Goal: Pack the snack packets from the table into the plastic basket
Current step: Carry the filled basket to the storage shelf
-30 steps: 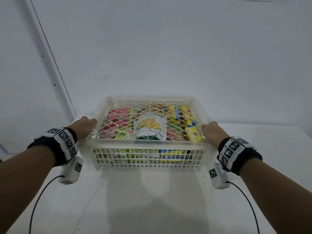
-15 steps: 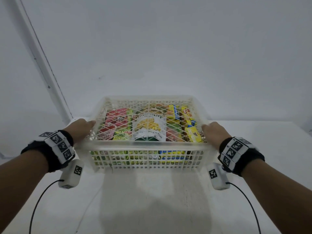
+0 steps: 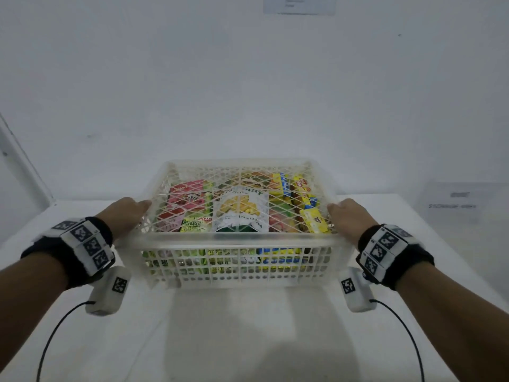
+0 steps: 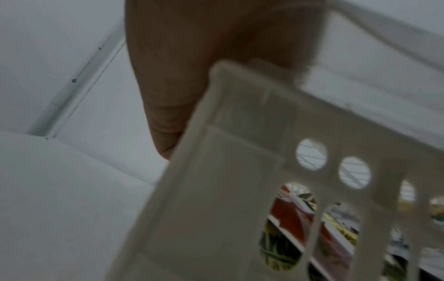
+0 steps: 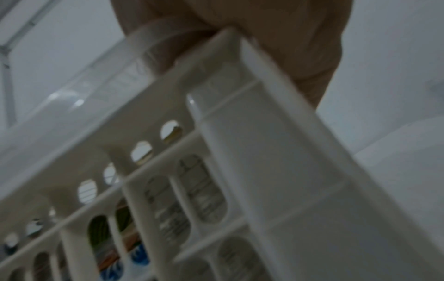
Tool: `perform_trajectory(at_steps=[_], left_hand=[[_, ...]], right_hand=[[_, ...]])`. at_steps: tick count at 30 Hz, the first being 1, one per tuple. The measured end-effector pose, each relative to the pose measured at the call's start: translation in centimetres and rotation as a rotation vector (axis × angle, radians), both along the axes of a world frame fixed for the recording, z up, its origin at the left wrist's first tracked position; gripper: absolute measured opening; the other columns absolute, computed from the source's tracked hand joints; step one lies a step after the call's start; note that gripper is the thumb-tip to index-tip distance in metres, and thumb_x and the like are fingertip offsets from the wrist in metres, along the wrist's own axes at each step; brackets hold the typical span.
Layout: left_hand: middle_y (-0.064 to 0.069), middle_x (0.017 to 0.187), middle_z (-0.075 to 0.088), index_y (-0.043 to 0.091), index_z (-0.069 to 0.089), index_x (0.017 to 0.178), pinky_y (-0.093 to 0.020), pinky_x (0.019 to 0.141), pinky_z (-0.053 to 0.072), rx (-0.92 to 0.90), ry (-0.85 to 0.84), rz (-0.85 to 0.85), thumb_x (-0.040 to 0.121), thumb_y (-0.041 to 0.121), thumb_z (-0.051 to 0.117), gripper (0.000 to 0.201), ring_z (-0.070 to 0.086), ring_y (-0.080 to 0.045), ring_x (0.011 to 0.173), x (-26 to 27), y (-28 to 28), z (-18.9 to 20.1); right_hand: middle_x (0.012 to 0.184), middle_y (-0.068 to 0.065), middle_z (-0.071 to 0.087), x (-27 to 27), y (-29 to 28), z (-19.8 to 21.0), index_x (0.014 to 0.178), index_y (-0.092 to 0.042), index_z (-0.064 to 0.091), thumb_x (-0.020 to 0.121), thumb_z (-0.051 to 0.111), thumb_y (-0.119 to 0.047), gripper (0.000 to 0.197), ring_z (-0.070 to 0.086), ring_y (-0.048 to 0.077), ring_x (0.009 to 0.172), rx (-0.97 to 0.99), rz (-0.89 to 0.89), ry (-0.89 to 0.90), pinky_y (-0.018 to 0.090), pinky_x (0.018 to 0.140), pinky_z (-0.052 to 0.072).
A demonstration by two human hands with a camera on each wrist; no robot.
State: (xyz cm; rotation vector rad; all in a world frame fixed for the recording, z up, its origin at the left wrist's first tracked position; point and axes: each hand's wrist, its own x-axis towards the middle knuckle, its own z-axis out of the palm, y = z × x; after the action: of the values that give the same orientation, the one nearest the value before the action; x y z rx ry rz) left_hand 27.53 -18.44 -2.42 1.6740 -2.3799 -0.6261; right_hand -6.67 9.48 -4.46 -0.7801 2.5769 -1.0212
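The white surface carries the plastic basket in the middle. The snack packets lie inside it. The left hand and right hand grip its side rims with curled fingers.

You face a plain white wall; a white table fills the lower frame, with paper signs at right.
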Motion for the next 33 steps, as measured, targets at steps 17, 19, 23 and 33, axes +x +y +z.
perform_trajectory(at_steps=[17, 19, 23, 33], left_hand=[[-0.039, 0.12, 0.056, -0.013, 0.06, 0.112, -0.042, 0.094, 0.04, 0.039, 0.063, -0.079, 0.111, 0.025, 0.033, 0.046, 0.057, -0.046, 0.113, -16.1, 15.2, -1.7], [-0.038, 0.118, 0.059, -0.012, 0.06, 0.108, -0.046, 0.094, 0.043, 0.047, 0.07, -0.083, 0.111, 0.028, 0.034, 0.048, 0.058, -0.048, 0.111, -17.1, 16.0, -2.2], [-0.037, 0.111, 0.064, -0.009, 0.061, 0.096, -0.047, 0.088, 0.048, 0.051, 0.142, -0.039, 0.109, 0.037, 0.038, 0.053, 0.062, -0.049, 0.105, -19.8, 18.7, -2.1], [-0.032, 0.109, 0.06, -0.012, 0.061, 0.102, -0.039, 0.084, 0.039, 0.036, 0.108, 0.029, 0.11, 0.031, 0.037, 0.05, 0.058, -0.039, 0.099, -29.5, 29.0, -2.5]], right_hand=[[0.063, 0.003, 0.046, -15.2, 16.3, -1.3, 0.073, -0.01, 0.044, 0.103, 0.044, -0.024, 0.033, 0.047, 0.021, 0.06, 0.005, -0.036, 0.074, 0.027, 0.055, 0.033], [0.062, 0.004, 0.046, -16.1, 17.9, -1.4, 0.068, -0.011, 0.042, 0.103, 0.044, -0.024, 0.038, 0.047, 0.021, 0.059, -0.001, -0.045, 0.075, 0.027, 0.055, 0.033], [0.06, 0.003, 0.042, -18.8, 20.9, -1.9, 0.066, -0.013, 0.039, 0.103, 0.044, -0.025, 0.039, 0.045, 0.022, 0.059, -0.014, -0.044, 0.07, 0.029, 0.054, 0.031], [0.074, 0.009, 0.055, -30.1, 29.2, -1.9, 0.084, -0.004, 0.052, 0.105, 0.042, -0.027, 0.033, 0.057, 0.027, 0.072, -0.011, 0.041, 0.097, 0.032, 0.059, 0.034]])
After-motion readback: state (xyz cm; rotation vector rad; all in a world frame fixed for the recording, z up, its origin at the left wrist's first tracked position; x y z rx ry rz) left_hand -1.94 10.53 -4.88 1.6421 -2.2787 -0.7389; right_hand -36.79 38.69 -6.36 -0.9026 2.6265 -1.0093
